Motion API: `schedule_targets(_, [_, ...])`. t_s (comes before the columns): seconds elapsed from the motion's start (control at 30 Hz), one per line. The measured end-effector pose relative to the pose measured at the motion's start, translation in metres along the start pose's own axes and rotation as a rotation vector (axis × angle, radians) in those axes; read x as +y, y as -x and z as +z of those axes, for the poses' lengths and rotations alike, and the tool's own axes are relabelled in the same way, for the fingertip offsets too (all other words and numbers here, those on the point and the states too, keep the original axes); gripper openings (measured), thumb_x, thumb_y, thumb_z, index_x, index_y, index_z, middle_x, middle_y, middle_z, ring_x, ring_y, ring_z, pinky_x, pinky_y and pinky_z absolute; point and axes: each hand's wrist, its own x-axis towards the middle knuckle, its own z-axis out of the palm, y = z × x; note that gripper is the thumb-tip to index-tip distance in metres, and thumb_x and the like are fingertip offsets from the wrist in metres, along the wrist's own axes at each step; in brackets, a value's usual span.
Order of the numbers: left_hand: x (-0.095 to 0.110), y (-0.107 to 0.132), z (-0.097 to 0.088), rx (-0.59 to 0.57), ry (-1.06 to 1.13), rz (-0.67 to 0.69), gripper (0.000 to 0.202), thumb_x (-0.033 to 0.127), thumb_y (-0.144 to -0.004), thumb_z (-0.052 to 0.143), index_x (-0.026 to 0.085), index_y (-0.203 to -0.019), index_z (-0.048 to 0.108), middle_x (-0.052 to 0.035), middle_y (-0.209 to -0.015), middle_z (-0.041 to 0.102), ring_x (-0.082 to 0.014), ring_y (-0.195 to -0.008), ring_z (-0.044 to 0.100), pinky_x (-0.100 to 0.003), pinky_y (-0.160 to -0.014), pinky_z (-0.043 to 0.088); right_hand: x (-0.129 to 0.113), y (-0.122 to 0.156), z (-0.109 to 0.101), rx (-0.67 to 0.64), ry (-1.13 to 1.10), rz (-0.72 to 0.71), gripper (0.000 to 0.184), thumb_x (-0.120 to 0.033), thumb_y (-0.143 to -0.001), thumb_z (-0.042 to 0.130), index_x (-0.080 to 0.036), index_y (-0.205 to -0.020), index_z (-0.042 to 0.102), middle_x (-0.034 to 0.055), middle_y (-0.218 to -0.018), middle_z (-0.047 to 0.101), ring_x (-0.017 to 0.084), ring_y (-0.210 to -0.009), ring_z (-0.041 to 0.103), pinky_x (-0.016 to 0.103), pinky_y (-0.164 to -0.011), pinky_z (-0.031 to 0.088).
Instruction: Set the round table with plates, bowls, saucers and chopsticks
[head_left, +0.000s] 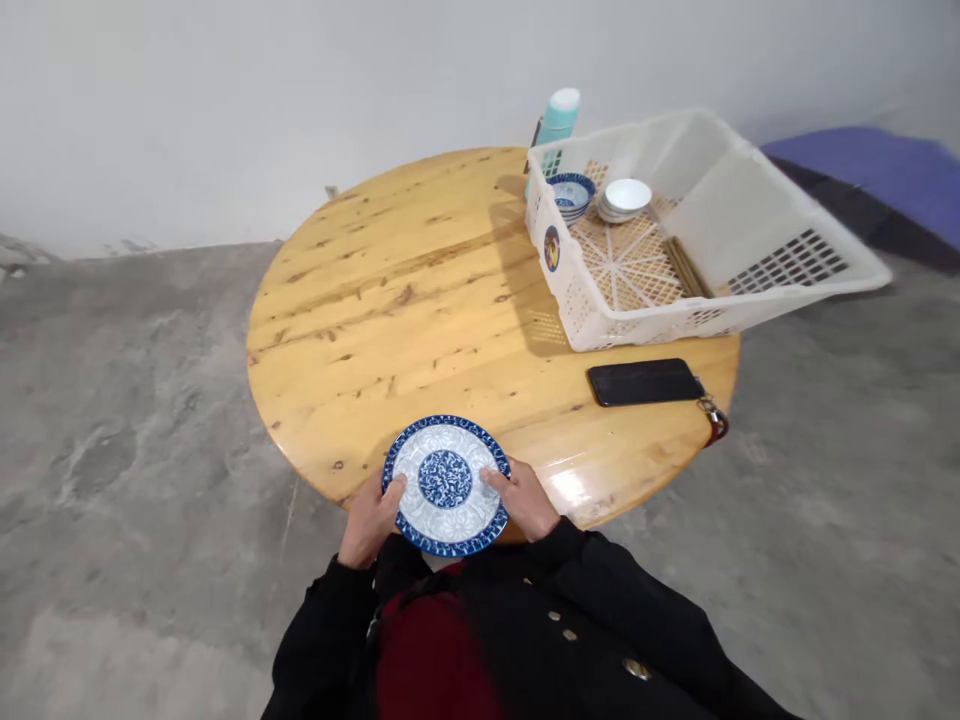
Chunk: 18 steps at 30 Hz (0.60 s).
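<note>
A round plate (445, 478) with a blue patterned rim and a blue centre is held between both hands at the near edge of the wooden table (390, 300). My left hand (370, 520) grips its left side, the thumb on the upper face. On the opposite side, my right hand (526, 497) has its thumb over the rim in the same way. The fingers beneath the plate are hidden, so whether more plates lie under it I cannot tell.
A white plastic basket (660, 322) stands at the back right, holding blue-patterned bowls (571, 194), white bowls (625, 198) and brown sticks (685, 268). Behind it is a turquoise bottle (559, 118). A black phone (645, 382) with a strap lies near the table's right edge.
</note>
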Motion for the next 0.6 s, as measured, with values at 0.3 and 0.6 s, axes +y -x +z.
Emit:
schedule_targets(0.3, [0.0, -0.1, -0.052, -0.283, -0.214, 0.183, 0.038, 0.044, -0.092, 0.043, 0.015, -0.098, 0.067, -0.0092, -0.099, 0.072, -0.0275, -0.096, 0.065, -0.038, -0.088, 0.05, -0.007, -0.021, 0.063, 0.33, -0.185, 0.089, 0.037, -0.049, -0.061, 0.07, -0.015, -0.076, 0.069, 0.0066, -0.072, 0.072, 0.026, -0.075, 0.063, 0.036, -0.072, 0.048])
schedule_targets(0.6, [0.001, -0.187, -0.104, -0.408, -0.232, 0.308, 0.033, 0.036, -0.092, 0.044, 0.015, -0.109, 0.064, -0.0111, -0.108, 0.07, -0.0257, -0.102, 0.063, -0.039, -0.097, 0.046, -0.02, -0.063, 0.138, 0.54, -0.348, 0.162, 0.032, -0.043, -0.057, 0.072, -0.014, -0.071, 0.069, 0.0052, -0.067, 0.069, 0.023, -0.07, 0.062, 0.034, -0.068, 0.048])
